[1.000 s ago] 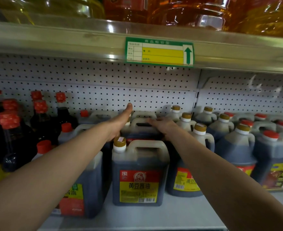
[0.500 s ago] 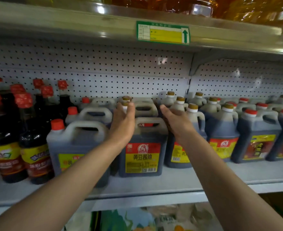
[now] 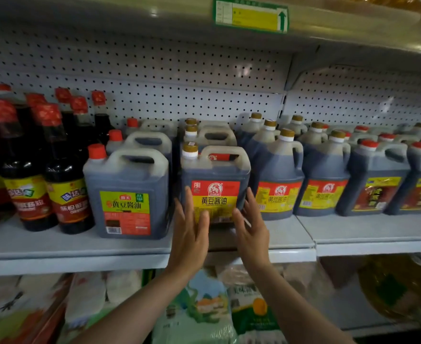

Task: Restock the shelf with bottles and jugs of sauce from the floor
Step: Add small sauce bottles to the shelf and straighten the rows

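Note:
A dark soy sauce jug (image 3: 215, 167) with a gold cap and a red and yellow label stands at the front of the white shelf (image 3: 130, 247), with two like jugs in a row behind it. My left hand (image 3: 189, 232) and my right hand (image 3: 250, 229) are in front of its lower label, fingers straight and spread, palms facing each other. Both hands hold nothing. Whether the fingertips touch the jug I cannot tell.
A red-capped jug (image 3: 127, 192) stands to the left, and tall red-capped bottles (image 3: 26, 170) further left. More gold-capped and red-capped jugs (image 3: 326, 175) fill the right side. An upper shelf edge with a price tag (image 3: 251, 14) hangs overhead. Bagged goods (image 3: 204, 306) lie on the shelf below.
Both hands have drawn back from the jug tops deep in the shelf and come down to the front jug's label. The view has pulled away and lowered.

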{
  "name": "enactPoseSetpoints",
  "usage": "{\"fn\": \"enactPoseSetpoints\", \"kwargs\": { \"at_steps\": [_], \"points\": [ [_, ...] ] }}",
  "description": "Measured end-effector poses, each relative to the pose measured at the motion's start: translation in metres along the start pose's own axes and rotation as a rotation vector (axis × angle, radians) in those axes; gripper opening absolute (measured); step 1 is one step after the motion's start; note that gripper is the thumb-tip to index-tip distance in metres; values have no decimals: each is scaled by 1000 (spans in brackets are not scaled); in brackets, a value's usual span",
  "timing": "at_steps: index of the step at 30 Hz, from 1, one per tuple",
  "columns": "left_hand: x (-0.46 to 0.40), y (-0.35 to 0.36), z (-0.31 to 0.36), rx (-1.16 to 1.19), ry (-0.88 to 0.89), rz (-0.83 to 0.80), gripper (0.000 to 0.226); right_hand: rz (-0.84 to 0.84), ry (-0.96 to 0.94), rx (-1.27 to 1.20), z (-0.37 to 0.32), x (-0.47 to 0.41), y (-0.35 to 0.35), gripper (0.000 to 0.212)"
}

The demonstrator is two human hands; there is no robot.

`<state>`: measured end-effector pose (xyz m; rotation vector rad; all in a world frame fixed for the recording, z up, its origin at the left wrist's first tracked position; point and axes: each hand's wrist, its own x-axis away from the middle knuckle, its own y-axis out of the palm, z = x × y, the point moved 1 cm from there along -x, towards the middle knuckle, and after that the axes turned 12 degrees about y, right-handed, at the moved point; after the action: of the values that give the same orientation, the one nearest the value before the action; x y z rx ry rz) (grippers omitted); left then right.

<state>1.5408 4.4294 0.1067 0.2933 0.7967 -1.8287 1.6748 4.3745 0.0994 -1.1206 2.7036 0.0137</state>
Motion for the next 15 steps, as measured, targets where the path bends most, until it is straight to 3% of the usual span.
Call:
{"fn": "enactPoseSetpoints", "kwargs": {
  "at_steps": [15],
  "points": [
    [3, 18, -1, 85, -98, 25, 75, -17, 91, 97, 12, 13, 10, 55]
  ]
}}
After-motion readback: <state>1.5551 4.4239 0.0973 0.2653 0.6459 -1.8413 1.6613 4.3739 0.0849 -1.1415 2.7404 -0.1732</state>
